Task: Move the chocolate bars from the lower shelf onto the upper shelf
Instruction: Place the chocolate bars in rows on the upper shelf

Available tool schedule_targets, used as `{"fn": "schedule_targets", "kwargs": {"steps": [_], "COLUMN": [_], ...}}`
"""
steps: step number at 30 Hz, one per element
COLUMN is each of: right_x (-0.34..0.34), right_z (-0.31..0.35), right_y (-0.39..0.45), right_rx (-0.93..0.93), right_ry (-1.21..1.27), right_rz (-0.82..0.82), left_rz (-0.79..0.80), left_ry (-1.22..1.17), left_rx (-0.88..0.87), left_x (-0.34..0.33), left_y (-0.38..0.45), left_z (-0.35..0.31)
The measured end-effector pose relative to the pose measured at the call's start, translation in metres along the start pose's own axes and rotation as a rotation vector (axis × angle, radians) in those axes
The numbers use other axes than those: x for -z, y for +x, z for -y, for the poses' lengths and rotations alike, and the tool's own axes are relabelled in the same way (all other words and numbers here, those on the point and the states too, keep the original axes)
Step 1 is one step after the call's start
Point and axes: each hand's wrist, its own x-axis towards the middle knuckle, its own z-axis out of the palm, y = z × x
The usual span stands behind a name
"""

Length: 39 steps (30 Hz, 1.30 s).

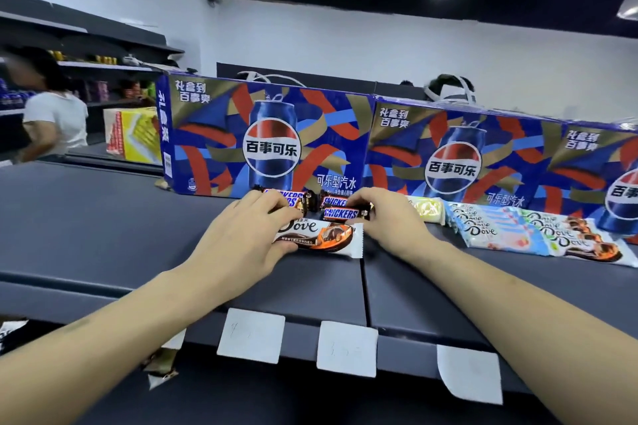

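Observation:
On the dark upper shelf [103, 217] lies a white and brown Dove bar [328, 235], flat, its left end under the fingers of my left hand [241, 235]. Behind it sit several Snickers bars [340, 214] in front of the cola cartons. My right hand [386, 217] pinches the right end of the front Snickers bar. To the right lie a pale yellow bar [426, 210], a row of light blue Dove bars [483, 228] and white Dove bars [573, 241]. At the lower left, a wrapper [158, 366] on the lower shelf peeks out under my left arm.
Large blue cola cartons [269, 138] line the back of the shelf. White price tags [250, 335] hang from its front edge. A person in a white shirt [55, 124] stands at the left by other shelving and a yellow carton [134, 133].

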Motion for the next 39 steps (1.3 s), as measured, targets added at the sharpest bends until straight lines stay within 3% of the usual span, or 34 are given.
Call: {"fn": "schedule_targets", "kwargs": {"steps": [11, 17, 25, 32, 39], "right_x": [-0.009, 0.020, 0.098, 0.159, 0.213], "right_z": [-0.005, -0.026, -0.111, -0.184, -0.254], "right_y": [0.015, -0.006, -0.064, -0.120, -0.169], "right_rx": [-0.010, 0.016, -0.170, -0.242, -0.341], "right_ry": [-0.052, -0.061, -0.043, -0.071, -0.065], "right_rz": [0.018, -0.009, -0.105, -0.118, -0.237], "left_rz": [-0.016, -0.036, -0.037, -0.014, 0.035], "left_ry": [-0.049, -0.047, -0.083, -0.114, -0.121], "left_rx": [0.008, -0.034, -0.150, -0.164, -0.191], "left_x": [-0.011, -0.013, -0.035, -0.063, -0.094], "left_y": [0.017, 0.035, 0.080, 0.116, 0.157], "left_z": [-0.006, -0.035, -0.132, -0.219, -0.311]}}
